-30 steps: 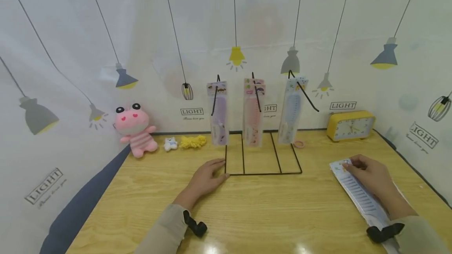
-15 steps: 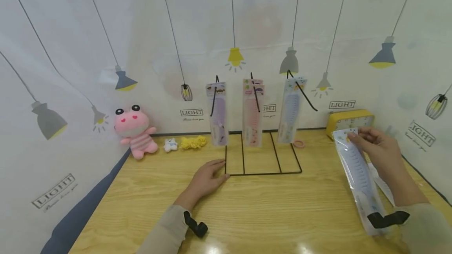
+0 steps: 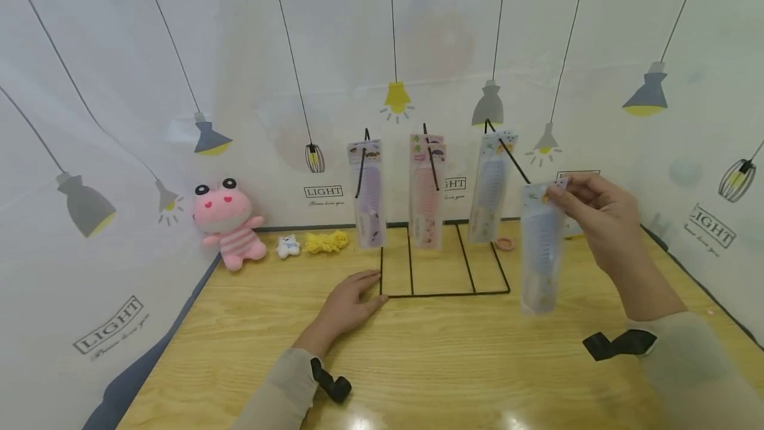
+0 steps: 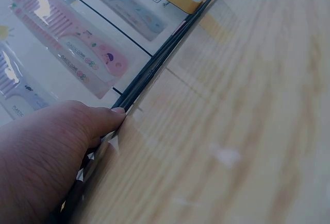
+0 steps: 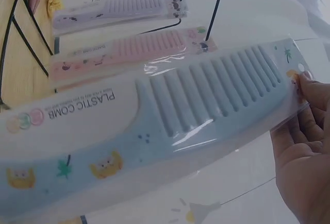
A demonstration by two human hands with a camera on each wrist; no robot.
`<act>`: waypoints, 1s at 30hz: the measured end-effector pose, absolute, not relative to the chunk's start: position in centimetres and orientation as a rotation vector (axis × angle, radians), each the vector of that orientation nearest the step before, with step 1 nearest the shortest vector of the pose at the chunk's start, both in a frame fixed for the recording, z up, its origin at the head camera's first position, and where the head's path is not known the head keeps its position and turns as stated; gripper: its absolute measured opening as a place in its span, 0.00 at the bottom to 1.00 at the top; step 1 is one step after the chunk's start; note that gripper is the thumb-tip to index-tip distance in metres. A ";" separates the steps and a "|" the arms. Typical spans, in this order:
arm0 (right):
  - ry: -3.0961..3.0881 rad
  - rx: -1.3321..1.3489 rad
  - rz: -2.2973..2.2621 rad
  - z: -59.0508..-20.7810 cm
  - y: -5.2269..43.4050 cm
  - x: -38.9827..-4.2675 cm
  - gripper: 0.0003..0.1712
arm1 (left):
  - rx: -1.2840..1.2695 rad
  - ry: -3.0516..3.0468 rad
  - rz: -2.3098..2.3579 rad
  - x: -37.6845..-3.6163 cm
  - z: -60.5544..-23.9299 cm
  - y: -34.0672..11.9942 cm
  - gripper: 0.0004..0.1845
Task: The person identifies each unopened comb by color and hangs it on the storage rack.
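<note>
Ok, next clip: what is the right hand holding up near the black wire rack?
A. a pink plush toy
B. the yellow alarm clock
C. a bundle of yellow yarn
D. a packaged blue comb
D: the right hand pinches the top edge of a packaged blue comb, which hangs off the table beside the black wire rack; the wrist view shows PLASTIC COMB printed on the pack.

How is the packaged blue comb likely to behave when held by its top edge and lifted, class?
Probably light: the right hand pinches only the top of the packaged blue comb. It hangs straight, so the comb seems stiff. The glossy wrapper may feel slippery.
</note>
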State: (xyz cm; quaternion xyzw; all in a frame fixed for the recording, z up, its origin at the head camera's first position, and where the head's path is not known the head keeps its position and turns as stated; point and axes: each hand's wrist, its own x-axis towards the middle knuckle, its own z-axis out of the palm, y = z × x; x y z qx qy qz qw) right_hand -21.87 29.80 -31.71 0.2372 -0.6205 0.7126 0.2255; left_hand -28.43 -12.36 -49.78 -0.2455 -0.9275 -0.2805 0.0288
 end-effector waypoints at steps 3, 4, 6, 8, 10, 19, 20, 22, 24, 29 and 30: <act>-1.736 0.642 1.938 -31.6 29.2 -22.3 0.07 | -0.749 -2.863 -0.866 -28.5 -49.8 -12.3 0.34; -1.754 0.623 1.926 -31.6 29.1 -22.4 0.07 | -0.749 -2.863 -0.869 -28.5 -49.9 -12.3 0.34; -1.783 0.583 1.924 -31.9 29.1 -22.6 0.06 | -0.750 -2.864 -0.873 -28.5 -49.9 -12.3 0.34; -1.809 0.550 1.919 -32.1 29.1 -22.7 0.06 | -0.752 -2.866 -0.877 -28.4 -50.0 -12.2 0.33; -1.811 0.537 1.919 -32.3 29.1 -22.9 0.07 | -0.747 -2.868 -0.878 -28.4 -50.0 -12.2 0.33; -1.811 0.548 1.943 -32.8 29.0 -24.0 0.06 | -0.728 -2.863 -0.882 -28.4 -49.8 -12.2 0.33; -1.812 0.550 1.949 -32.8 29.0 -24.1 0.06 | -0.729 -2.863 -0.882 -28.4 -49.8 -12.2 0.33; -1.816 0.555 1.951 -32.8 29.0 -24.2 0.06 | -0.732 -2.861 -0.878 -28.4 -49.7 -12.2 0.33; -1.816 0.557 1.961 -32.7 28.9 -24.5 0.06 | -0.735 -2.859 -0.873 -28.5 -49.8 -12.2 0.33; -1.855 0.497 1.911 -32.5 28.8 -25.6 0.10 | -0.742 -2.855 -0.875 -28.5 -49.8 -12.2 0.33; -1.875 0.474 1.889 -32.5 28.8 -25.9 0.11 | -0.743 -2.857 -0.875 -28.5 -49.8 -12.2 0.33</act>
